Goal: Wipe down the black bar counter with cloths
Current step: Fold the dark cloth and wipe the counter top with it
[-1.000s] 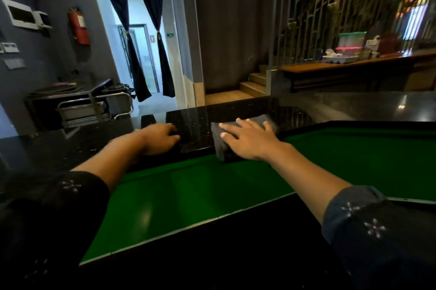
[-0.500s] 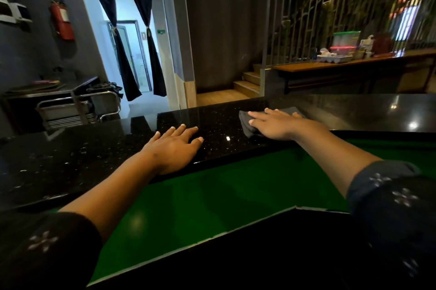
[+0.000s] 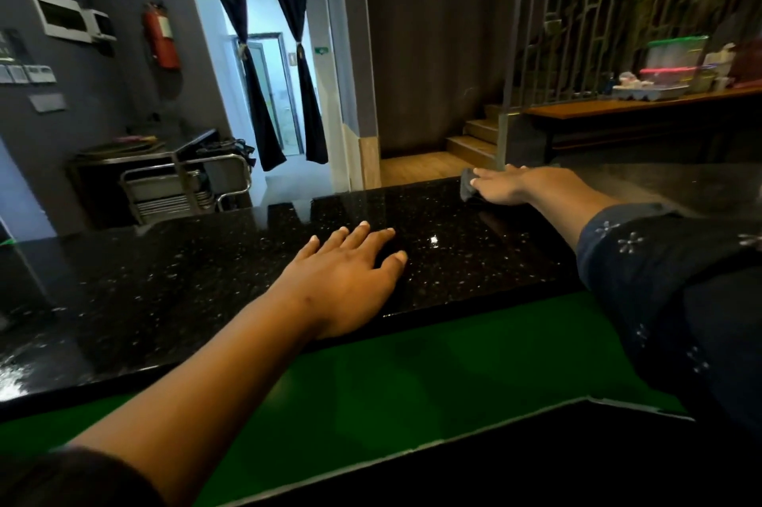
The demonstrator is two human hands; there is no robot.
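One cloth [image 3: 467, 190] is lying at the worktop's [image 3: 206, 280] far edge, right of centre; your right hand [image 3: 511, 186] is pressing it flat, mid-wipe. Your left hand [image 3: 346, 284] is bracing, open. Next, sweep it across unwiped stone.

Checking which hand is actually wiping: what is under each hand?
A grey cloth peeks out beneath the right hand, mostly covered. The left hand lies flat on the black counter; whether anything is beneath it is hidden.

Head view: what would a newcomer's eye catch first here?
The two hands on the glossy black bar counter: left hand flat at centre, right hand pressing a dark cloth at the far edge. Then the green surface below, and the bright curtained doorway behind.
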